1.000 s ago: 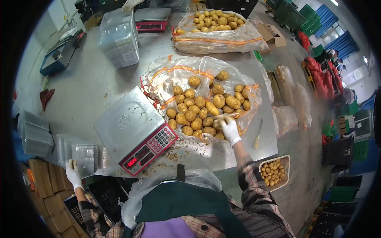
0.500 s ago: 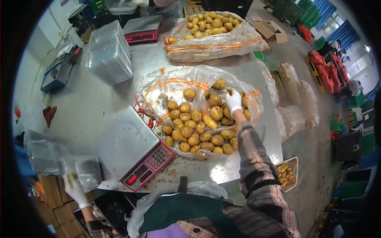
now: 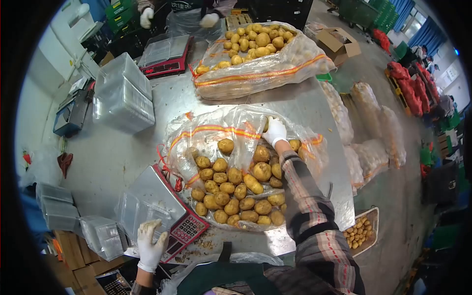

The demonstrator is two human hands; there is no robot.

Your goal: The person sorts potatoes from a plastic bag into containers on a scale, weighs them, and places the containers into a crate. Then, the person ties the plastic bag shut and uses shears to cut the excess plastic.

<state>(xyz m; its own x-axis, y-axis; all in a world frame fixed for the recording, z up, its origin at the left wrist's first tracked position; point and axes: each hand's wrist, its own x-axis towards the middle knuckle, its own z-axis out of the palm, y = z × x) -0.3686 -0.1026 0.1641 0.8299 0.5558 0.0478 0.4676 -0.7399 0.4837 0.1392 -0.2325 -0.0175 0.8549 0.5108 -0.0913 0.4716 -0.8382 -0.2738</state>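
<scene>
My left hand [image 3: 151, 244], in a white glove, is at the lower left with thumb and fingers apart. Its fingertips are beside a clear plastic tray [image 3: 140, 215] that lies on the red-and-silver digital scale [image 3: 156, 189]. My right hand [image 3: 275, 132], also gloved in white, is closed around a potato [image 3: 266, 125] at the far side of the open plastic sack [image 3: 206, 132]. The palm hides part of that potato. Many loose potatoes [image 3: 234, 175] lie in the sack's mouth, right of the scale.
Stacked clear trays [image 3: 123, 101] stand at the back left, more trays [image 3: 102, 236] at the near left edge. Behind are a second potato sack [image 3: 263, 76] and another scale [image 3: 164, 59]. A co-worker's gloved hands [image 3: 210, 20] show at the top. A potato bin [image 3: 361, 231] sits right.
My left hand has moved from the tray stacks to the scale, where a clear tray now lies. My right hand has shifted left onto a potato. The view has tilted upward.
</scene>
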